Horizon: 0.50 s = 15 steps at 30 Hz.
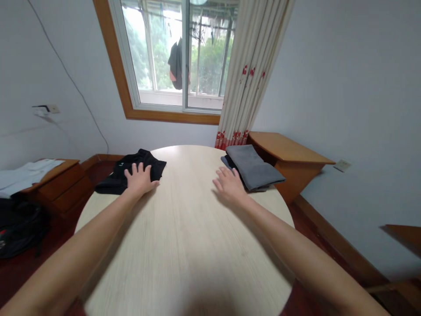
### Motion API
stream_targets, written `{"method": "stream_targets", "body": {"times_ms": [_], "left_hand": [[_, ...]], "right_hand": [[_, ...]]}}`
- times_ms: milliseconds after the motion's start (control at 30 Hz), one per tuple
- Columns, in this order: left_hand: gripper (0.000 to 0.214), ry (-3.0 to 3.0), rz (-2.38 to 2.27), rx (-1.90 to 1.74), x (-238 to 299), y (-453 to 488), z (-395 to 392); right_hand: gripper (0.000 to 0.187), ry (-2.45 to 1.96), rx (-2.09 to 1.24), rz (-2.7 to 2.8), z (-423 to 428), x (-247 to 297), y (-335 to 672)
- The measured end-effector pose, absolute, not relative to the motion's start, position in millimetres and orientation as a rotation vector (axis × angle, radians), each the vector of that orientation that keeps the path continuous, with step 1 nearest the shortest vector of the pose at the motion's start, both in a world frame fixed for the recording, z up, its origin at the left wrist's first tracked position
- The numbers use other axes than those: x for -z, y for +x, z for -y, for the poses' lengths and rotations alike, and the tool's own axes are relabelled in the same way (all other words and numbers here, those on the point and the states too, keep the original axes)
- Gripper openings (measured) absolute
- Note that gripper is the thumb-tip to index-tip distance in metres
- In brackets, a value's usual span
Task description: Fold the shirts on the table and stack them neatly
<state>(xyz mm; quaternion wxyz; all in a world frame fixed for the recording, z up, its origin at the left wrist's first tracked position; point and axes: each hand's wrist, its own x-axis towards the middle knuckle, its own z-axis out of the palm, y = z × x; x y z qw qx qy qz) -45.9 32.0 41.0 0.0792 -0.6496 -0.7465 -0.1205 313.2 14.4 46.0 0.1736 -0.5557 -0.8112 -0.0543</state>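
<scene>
My left hand (140,179) lies with fingers spread on a crumpled black garment (113,180) at the far left of the table. Part of that cloth is hidden beneath the fingers. On the right, my right hand (229,183) rests open beside a folded grey cloth (253,166), its fingertips close to the stack's left edge. Darker, bluish fabric shows under the grey layer. I cannot tell whether the right fingers touch the stack.
Both piles lie on a pale round table (184,228). A wooden desk (289,147) stands beyond its right edge. A patterned curtain (253,70) hangs by the window. At left are a low cabinet (66,188) with papers and a black bag (19,228).
</scene>
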Motion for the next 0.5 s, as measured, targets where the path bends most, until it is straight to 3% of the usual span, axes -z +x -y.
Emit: {"method": "stream_targets", "body": {"times_ms": [67, 133, 267, 500], "left_hand": [[0.085, -1.806, 2.51, 0.288, -32.0, -66.0, -29.6], [0.075, -1.792, 2.637, 0.293, -22.9, -78.1, -28.7], [0.055, -1.925, 2.547, 0.354, -16.0, -83.1, -28.6], [0.039, -2.289, 2.261, 0.457, -14.6, -37.8, -20.2]], "right_hand": [[0.05, -1.526, 0.045, 2.42, 1.7, -40.6, 288.1], [0.049, -1.507, -0.031, 2.487, 9.9, -32.3, 272.3], [0.047, -1.56, -0.146, 2.48, 4.8, -15.4, 271.0], [0.046, -1.539, -0.202, 2.325, -17.7, 11.8, 290.0]]}}
